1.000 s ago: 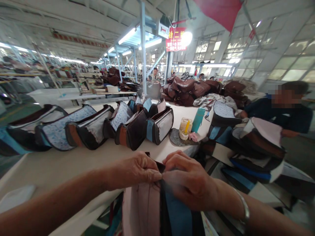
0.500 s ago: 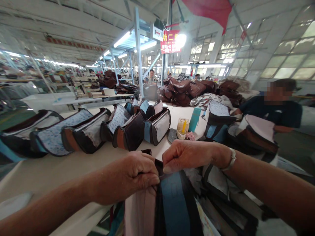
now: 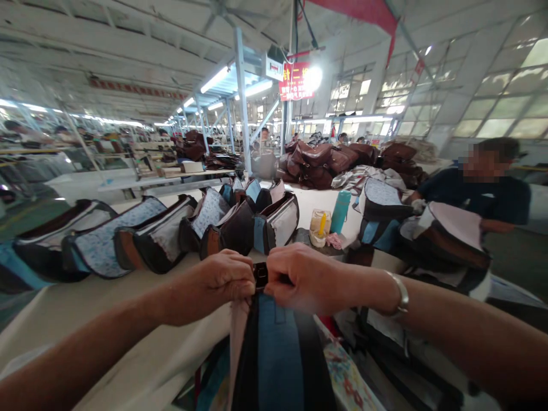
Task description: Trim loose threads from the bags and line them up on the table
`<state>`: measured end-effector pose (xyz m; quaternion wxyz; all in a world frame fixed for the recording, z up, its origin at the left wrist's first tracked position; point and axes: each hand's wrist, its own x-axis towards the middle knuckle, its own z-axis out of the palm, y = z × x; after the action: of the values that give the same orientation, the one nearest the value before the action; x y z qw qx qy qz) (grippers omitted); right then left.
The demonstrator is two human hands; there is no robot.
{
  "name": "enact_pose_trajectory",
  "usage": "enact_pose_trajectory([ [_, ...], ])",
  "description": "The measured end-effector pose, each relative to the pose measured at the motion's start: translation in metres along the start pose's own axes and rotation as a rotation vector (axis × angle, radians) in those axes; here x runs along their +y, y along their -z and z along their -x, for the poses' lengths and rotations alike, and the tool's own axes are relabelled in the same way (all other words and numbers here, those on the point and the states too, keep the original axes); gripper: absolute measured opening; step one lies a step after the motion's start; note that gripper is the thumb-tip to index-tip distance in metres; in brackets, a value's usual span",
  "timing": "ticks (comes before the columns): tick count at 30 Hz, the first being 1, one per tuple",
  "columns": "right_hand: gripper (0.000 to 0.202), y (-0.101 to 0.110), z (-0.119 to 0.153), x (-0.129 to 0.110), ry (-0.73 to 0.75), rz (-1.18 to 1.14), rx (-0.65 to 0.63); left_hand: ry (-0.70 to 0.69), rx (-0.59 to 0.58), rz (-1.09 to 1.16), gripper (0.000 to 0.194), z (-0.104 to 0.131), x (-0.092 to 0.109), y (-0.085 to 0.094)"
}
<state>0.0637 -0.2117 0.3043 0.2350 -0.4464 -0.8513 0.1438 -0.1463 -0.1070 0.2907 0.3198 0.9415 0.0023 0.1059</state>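
A bag with a blue centre panel (image 3: 280, 354) and black sides hangs upright at the bottom centre, its pinkish lining showing on the left. My left hand (image 3: 226, 277) is closed on the left part of its top edge. Just to the right, my right hand (image 3: 295, 277) pinches the same edge, its fingers curled. Between the two hands shows a small dark piece with a metal buckle (image 3: 260, 275). What lies under the fingertips is hidden.
Several open bags (image 3: 141, 234) stand in a row on the pale table (image 3: 171, 302). Beyond my hands are a glass jar (image 3: 319, 228) and a teal bottle (image 3: 340, 212). More bags (image 3: 381, 214) are piled at right, beside a person in a dark shirt (image 3: 492, 194).
Both hands have moved slightly left with the bag's top edge, and the buckle has come into view between them. The blue panel now faces me more.
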Motion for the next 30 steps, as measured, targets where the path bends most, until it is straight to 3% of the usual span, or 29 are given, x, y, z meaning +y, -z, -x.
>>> enact_pose_trajectory([
  [2, 0.022, -0.004, -0.008, 0.011, -0.062, -0.219, -0.091, 0.049, -0.018, 0.055, 0.033, 0.009, -0.004, 0.008],
  [6, 0.049, -0.021, -0.014, 0.039, -0.045, -0.613, -0.234, 0.206, -0.123, 0.176, 0.030, 0.038, -0.004, 0.024],
  [11, 0.032, -0.063, -0.012, 0.042, 0.005, -0.768, -0.196, 0.451, -0.228, 0.193, 0.040, 0.072, 0.012, 0.035],
  [14, 0.026, -0.079, -0.014, 0.030, 0.074, -0.802, -0.122, 0.537, -0.132, 0.187, 0.046, 0.072, 0.034, 0.030],
  [18, 0.021, -0.079, -0.019, 0.015, 0.057, -0.761, -0.082, 0.606, -0.032, 0.145, 0.038, 0.058, 0.056, 0.010],
  [23, 0.018, -0.069, -0.022, 0.011, 0.076, -0.689, -0.056, 0.694, 0.054, 0.348, 0.038, 0.056, 0.049, -0.009],
  [30, 0.020, -0.067, -0.019, 0.010, -0.019, -0.869, -0.126, 0.757, 0.142, 0.638, 0.031, 0.060, 0.042, -0.017],
])
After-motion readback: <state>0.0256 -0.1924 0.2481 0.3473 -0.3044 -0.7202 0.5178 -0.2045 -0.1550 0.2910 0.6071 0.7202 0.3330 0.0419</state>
